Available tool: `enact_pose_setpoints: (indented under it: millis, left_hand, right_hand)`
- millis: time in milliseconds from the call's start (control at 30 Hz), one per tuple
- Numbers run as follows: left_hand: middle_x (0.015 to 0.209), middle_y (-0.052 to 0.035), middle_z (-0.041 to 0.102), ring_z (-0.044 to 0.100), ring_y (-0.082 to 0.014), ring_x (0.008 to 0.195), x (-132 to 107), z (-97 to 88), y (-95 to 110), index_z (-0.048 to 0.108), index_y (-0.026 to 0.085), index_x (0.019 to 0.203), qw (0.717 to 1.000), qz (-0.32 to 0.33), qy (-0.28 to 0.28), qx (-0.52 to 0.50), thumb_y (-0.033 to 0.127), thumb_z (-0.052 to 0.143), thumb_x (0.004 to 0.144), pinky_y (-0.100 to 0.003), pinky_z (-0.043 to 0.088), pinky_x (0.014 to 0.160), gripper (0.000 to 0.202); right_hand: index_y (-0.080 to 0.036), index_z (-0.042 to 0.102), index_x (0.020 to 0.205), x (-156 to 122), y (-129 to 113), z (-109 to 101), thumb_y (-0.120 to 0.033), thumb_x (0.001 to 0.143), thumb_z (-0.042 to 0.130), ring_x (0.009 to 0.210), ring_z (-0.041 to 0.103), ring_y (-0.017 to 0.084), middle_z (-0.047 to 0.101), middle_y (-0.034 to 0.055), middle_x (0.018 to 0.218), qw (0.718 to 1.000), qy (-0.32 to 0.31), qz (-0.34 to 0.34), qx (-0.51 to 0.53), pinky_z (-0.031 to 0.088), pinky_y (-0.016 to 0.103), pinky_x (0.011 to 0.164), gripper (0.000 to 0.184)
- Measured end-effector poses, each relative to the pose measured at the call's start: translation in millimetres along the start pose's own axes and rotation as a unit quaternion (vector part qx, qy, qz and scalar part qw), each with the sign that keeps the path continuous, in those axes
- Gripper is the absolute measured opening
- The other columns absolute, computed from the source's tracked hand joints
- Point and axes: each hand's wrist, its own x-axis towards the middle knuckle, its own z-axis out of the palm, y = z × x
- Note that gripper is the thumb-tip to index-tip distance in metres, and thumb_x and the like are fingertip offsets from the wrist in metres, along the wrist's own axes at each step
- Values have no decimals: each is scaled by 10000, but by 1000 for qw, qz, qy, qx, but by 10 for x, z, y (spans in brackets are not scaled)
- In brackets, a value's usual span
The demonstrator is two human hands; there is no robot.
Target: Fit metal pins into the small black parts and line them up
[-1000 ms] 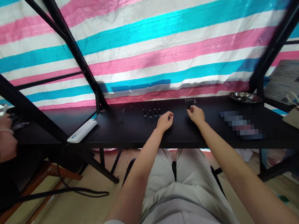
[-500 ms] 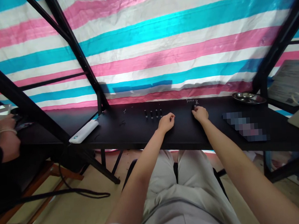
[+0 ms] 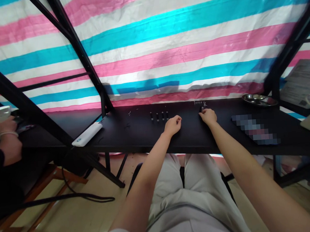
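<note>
My left hand [image 3: 172,125] rests on the black table [image 3: 135,135] with its fingers curled in a loose fist; whether it holds anything is hidden. My right hand [image 3: 208,117] is farther back, fingers pinched at a small dark upright part [image 3: 202,109]. Just behind it lies a short row of tiny pale pieces [image 3: 199,102]. Several small black upright parts [image 3: 159,116] stand in a row left of my left hand.
A white power bank [image 3: 87,134] lies at the table's left corner. A metal dish [image 3: 261,100] sits at the back right, a dark flat object [image 3: 255,130] near the right. Another person's hands [image 3: 5,135] work at the far left. Black frame bars rise on both sides.
My right hand has moved back toward the row of tiny pieces and pinched the small dark part. My left hand has stayed in place.
</note>
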Motion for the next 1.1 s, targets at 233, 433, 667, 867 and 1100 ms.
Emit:
enact_pose_setpoints:
  millis: [233, 433, 667, 867, 1100]
  left_hand:
    - [752, 3, 652, 585, -128, 695, 7, 3, -10, 606, 212, 926, 1000, -11, -4, 7, 189, 455, 819, -235, 440, 698, 186]
    - [746, -2, 653, 595, -134, 715, 11, 11, -22, 607, 207, 927, 1000, 0, 2, 1, 168, 447, 816, -242, 448, 719, 198]
    - [739, -2, 651, 593, -130, 697, 17, 11, -21, 607, 204, 918, 1000, 0, 3, -3, 165, 452, 812, -242, 449, 716, 192]
    - [739, 1, 655, 591, -126, 683, 19, 3, -10, 608, 202, 915, 1000, -9, -1, -2, 172, 453, 810, -232, 444, 691, 190]
    - [745, 0, 655, 592, -125, 694, 22, 15, -19, 612, 205, 924, 1000, -8, -1, -2, 169, 452, 811, -234, 447, 698, 199]
  right_hand:
    - [-182, 684, 896, -41, 62, 3, -353, 776, 565, 879, 609, 227, 674, 102, 913, 999, 16, -1, 41, 446, 326, 760, 240]
    - [-152, 654, 935, -44, 124, -52, -306, 819, 487, 931, 593, 243, 656, 142, 939, 998, 17, 16, 50, 433, 341, 796, 254]
    - [-112, 589, 1017, -93, 83, -114, -277, 827, 441, 923, 589, 266, 629, 184, 968, 997, 13, 43, 68, 423, 370, 808, 291]
    - [-161, 591, 1000, -129, 80, -176, -272, 817, 496, 920, 590, 247, 644, 136, 969, 995, 37, 50, 72, 429, 359, 799, 234]
    - [-194, 681, 825, -50, 155, -89, -356, 761, 587, 862, 605, 234, 670, 94, 877, 998, 45, 37, 26, 436, 347, 757, 197]
